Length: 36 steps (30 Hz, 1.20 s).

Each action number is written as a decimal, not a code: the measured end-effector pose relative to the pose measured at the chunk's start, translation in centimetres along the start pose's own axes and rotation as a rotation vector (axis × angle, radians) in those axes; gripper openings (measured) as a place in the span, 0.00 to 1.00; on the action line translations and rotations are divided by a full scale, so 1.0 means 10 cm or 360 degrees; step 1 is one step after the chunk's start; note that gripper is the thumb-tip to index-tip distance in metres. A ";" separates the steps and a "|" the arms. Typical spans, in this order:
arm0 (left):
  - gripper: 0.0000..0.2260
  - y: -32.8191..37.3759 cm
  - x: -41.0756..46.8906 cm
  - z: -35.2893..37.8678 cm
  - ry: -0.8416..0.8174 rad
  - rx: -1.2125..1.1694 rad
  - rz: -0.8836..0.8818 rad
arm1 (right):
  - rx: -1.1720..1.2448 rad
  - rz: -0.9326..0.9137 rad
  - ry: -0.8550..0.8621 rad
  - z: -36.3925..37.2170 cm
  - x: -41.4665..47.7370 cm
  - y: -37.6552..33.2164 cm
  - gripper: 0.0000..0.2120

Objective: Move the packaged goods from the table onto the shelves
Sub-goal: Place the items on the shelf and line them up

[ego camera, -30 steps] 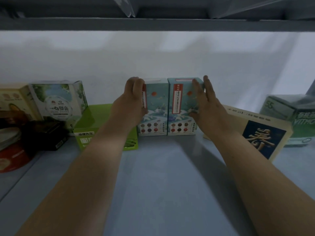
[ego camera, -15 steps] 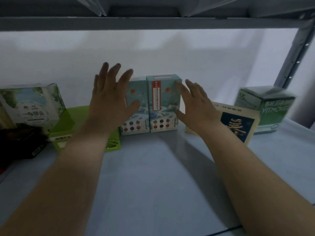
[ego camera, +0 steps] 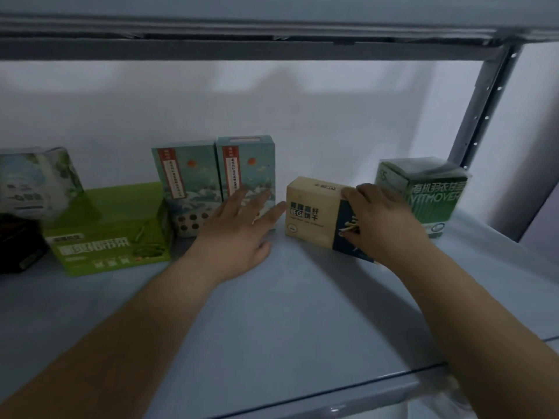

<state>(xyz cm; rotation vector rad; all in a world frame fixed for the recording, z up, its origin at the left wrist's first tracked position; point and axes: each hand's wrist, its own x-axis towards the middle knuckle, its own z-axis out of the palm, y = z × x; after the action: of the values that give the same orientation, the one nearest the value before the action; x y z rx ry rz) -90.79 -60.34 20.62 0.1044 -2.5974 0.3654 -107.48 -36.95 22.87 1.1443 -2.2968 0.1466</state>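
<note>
Since the earlier frame both hands left the two teal boxes (ego camera: 214, 182) standing side by side at the shelf (ego camera: 302, 313) back; right hand (ego camera: 381, 216) now clamps the beige-and-navy box (ego camera: 314, 213) just right of them, left hand (ego camera: 239, 234) spread flat, empty, fingertip near that box.

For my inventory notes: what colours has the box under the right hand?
The box is cream with a dark navy panel, under the right hand; head view.
</note>
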 end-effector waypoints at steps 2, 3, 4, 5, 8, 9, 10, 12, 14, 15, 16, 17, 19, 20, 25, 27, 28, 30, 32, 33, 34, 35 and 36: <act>0.31 0.12 0.00 0.03 -0.0044 0.0019 0.0011 | 0.0038 -0.0074 0.0050 0.08 0.04 0.01 0.35; 0.30 0.17 0.01 0.04 -0.0050 0.0034 0.0024 | 0.0061 -0.0100 0.0067 0.12 0.06 0.01 0.35; 0.29 0.22 0.02 0.03 -0.0055 0.0045 0.0027 | 0.0078 -0.0119 0.0079 0.14 0.08 0.02 0.35; 0.30 0.27 0.04 0.02 -0.0058 0.0054 0.0018 | 0.0085 -0.0133 0.0093 0.17 0.10 0.01 0.35; 0.31 0.41 0.10 -0.02 0.0004 0.0076 -0.0053 | 0.0113 -0.0151 0.0146 0.27 0.18 0.01 0.31; 0.31 0.44 0.11 -0.02 0.0041 0.0074 -0.0080 | 0.0115 -0.0147 0.0151 0.31 0.21 0.01 0.29; 0.31 0.47 0.10 -0.01 0.0065 0.0067 -0.0104 | 0.0108 -0.0145 0.0150 0.35 0.24 0.01 0.27; 0.32 0.48 0.07 0.02 0.0070 0.0068 -0.0126 | 0.0096 -0.0130 0.0111 0.40 0.30 0.02 0.26; 0.33 0.47 0.03 0.06 0.0044 0.0070 -0.0123 | 0.0073 -0.0094 0.0018 0.43 0.36 0.01 0.27; 0.33 0.47 0.01 0.07 0.0030 0.0067 -0.0119 | 0.0070 -0.0064 -0.0034 0.44 0.39 0.01 0.27; 0.34 0.48 0.00 0.08 0.0015 0.0060 -0.0113 | 0.0084 -0.0024 -0.0086 0.45 0.42 0.00 0.28; 0.34 0.49 -0.01 0.09 0.0001 0.0050 -0.0109 | 0.0104 0.0009 -0.0128 0.46 0.45 -0.01 0.28; 0.34 0.52 -0.02 0.09 -0.0023 0.0031 -0.0104 | 0.0136 0.0047 -0.0154 0.50 0.50 -0.04 0.29; 0.34 0.52 -0.02 0.10 -0.0031 0.0023 -0.0102 | 0.0152 0.0061 -0.0153 0.51 0.53 -0.04 0.30; 0.34 0.53 -0.04 0.12 -0.0098 -0.0017 -0.0079 | 0.0190 0.0084 -0.0124 0.53 0.59 -0.10 0.29; 0.34 0.54 -0.04 0.13 -0.0115 -0.0052 -0.0077 | 0.0204 0.0087 -0.0115 0.54 0.59 -0.12 0.29; 0.34 0.54 -0.04 0.14 -0.0122 -0.0066 -0.0075 | 0.0207 0.0086 -0.0118 0.54 0.58 -0.11 0.30; 0.34 0.56 -0.05 0.15 -0.0127 -0.0075 -0.0056 | 0.0209 0.0065 -0.0110 0.55 0.55 -0.10 0.31; 0.34 0.58 -0.07 0.16 -0.0129 -0.0076 -0.0021 | 0.0208 0.0024 -0.0092 0.54 0.49 -0.08 0.31; 0.34 0.59 -0.08 0.16 -0.0129 -0.0082 -0.0004 | 0.0216 0.0011 -0.0085 0.50 0.46 -0.06 0.31; 0.34 0.59 -0.08 0.16 -0.0129 -0.0087 0.0013 | 0.0223 -0.0007 -0.0070 0.45 0.42 -0.05 0.32; 0.34 0.60 -0.08 0.16 -0.0133 -0.0088 0.0024 | 0.0222 -0.0042 -0.0020 0.38 0.37 -0.03 0.33; 0.34 0.61 -0.07 0.15 -0.0139 -0.0084 0.0032 | 0.0204 -0.0098 0.0076 0.32 0.32 -0.01 0.32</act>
<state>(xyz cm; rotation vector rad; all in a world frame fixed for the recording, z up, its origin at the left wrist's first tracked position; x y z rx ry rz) -91.73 -54.93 17.56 0.0775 -2.6943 0.3053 -110.31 -40.32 21.82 1.2603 -2.2348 0.2983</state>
